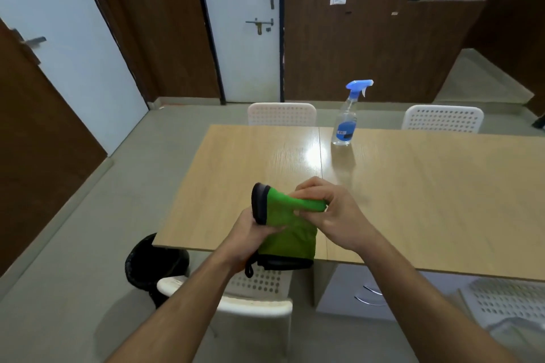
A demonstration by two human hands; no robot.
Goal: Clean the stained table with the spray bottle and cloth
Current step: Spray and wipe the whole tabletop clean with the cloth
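Observation:
A green cloth with black edging [287,230] hangs above the near edge of the light wooden table [413,200]. My left hand [250,233] grips its left side near the black rim. My right hand [330,209] pinches the upper right part, bunching the fabric. A clear spray bottle with a blue trigger head and blue label [346,121] stands upright near the table's far edge, well beyond both hands. Light glare shows on the tabletop left of the bottle; I cannot make out a stain.
White perforated chairs stand at the far side [281,113] [442,118] and on the near side under my arms [256,292] [507,303]. A black bin [153,265] sits on the floor by the table's near left corner. Doors and wood panels line the back wall.

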